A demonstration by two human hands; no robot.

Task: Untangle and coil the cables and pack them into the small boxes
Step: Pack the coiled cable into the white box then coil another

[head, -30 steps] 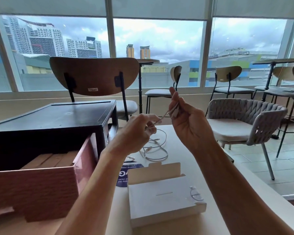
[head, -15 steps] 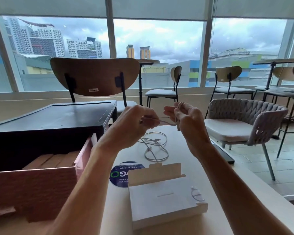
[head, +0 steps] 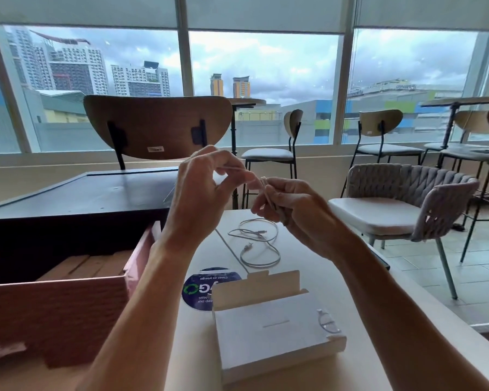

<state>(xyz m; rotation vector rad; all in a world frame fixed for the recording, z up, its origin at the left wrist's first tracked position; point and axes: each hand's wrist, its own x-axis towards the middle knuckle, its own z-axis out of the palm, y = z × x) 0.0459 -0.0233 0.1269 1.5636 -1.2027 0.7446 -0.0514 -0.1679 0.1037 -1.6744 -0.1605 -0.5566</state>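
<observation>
So, the left hand (head: pixel 198 198) and right hand (head: pixel 297 210) have closed from a stretched-apart span to almost touching, held up above the pale surface (head: pixel 308 266). The left fingers (head: pixel 223 160) pinch the free run of the thin pale cable (head: pixel 261 182), and the right fingers are curled round its small coil. We read that as another wrap laid on with little slack left, but this cable isn't boxed yet: the open white cardboard box (head: pixel 268 342) waits nearest us, and a second loose grey cable (head: pixel 261 261) lies on the surface beyond it.

Round sticker (head: pixel 201 292) — upside-down "Clean as you go".
</observation>
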